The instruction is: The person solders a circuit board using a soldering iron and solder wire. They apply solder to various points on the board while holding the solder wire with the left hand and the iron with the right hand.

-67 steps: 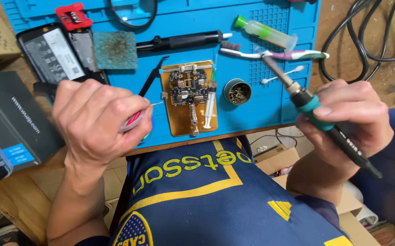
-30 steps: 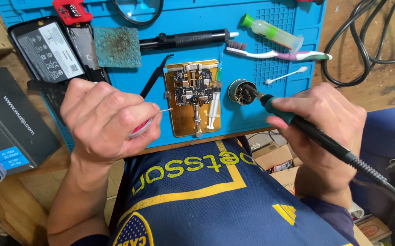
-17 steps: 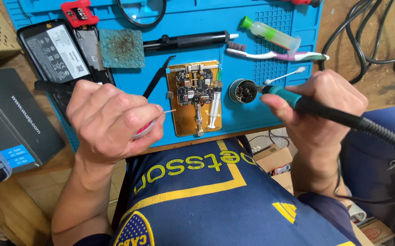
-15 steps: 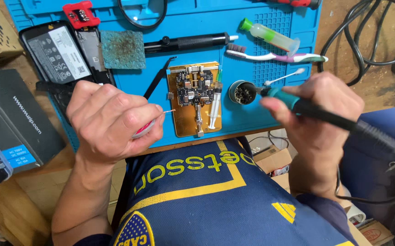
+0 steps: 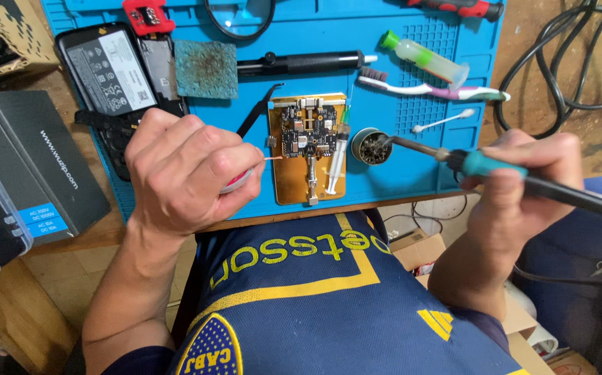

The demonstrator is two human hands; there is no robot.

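Note:
My right hand grips a teal-handled soldering iron; its tip rests in a small round tin of brass wool. My left hand is closed on a small spool with a thin copper-coloured strand sticking out toward a circuit board. The board is clamped on a gold plate holder on the blue work mat, between my two hands. A small syringe lies along the holder's right side.
On the mat lie a dirty sponge, a black desoldering pump, a toothbrush, a green-capped bottle, a cotton swab, a phone and tweezers. Black boxes stand left; cables right.
My right hand swung the iron from raised and upright down to the left, bringing its tip into the brass wool tin. My left hand has held still by the board.

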